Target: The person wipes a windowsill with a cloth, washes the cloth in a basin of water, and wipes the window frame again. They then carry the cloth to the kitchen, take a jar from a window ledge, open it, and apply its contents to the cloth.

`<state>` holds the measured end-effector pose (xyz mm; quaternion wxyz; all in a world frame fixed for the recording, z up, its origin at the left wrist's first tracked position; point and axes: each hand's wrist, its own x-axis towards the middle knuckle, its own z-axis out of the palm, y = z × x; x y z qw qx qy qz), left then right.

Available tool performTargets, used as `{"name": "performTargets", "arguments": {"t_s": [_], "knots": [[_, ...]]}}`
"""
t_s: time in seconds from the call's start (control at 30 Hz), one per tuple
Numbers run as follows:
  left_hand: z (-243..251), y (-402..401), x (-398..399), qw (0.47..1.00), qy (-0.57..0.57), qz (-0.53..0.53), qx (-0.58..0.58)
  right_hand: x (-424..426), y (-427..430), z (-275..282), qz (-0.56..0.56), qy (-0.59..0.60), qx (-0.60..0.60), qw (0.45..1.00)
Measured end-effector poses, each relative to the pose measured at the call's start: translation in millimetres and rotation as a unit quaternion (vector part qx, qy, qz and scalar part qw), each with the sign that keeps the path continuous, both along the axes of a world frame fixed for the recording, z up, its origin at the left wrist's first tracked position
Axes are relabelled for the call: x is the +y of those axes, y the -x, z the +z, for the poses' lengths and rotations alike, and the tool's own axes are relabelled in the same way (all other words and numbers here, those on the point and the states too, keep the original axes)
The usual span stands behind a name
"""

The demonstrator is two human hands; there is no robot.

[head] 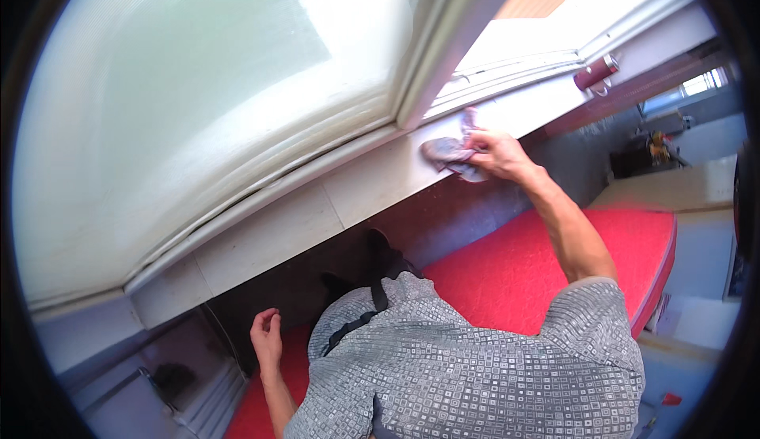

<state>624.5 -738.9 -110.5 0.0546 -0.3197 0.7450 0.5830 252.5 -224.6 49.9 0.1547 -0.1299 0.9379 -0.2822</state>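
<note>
A crumpled greyish cloth (446, 153) with dark reddish edging is gripped by my right hand (497, 153) over the white windowsill (374, 186). Part of the cloth lies against the sill, near the foot of the upright window frame post (457, 47). My left hand (267, 335) hangs below the sill at lower left, fingers loosely curled, with nothing visible in it. Left of the post, a large window pane (208, 112) rises from the sill.
A dark red cylindrical container (595, 73) with a metallic end stands at the sill's far right. A red mattress (499, 267) lies beside and behind me. White radiator-like ribs (208, 403) and a cable (224, 332) are at lower left.
</note>
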Motion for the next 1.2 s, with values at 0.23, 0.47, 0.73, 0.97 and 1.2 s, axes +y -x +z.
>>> {"name": "performTargets", "arguments": {"t_s": [0.23,0.47,0.73,0.97,1.2], "knots": [[-22.6,-23.0,1.8,0.997,-0.028,0.062,-0.027,-142.2,-35.1,-25.6,0.280,0.039,0.121,0.952],[-1.9,-4.4,6.7,0.998,-0.026,0.047,0.012,-31.6,-15.6,-5.5,0.150,0.013,0.064,0.987],[-40.1,-17.3,6.0,0.998,-0.032,0.045,-0.023,-140.3,-50.3,-9.3,0.292,0.001,0.137,0.946],[11.7,34.6,17.3,0.999,-0.011,-0.019,0.026,-52.9,-35.7,-9.0,0.075,-0.006,0.035,0.997],[35.5,8.8,42.6,0.999,-0.028,0.029,0.036,-143.3,-64.8,-33.7,0.030,0.069,0.205,0.976]]}}
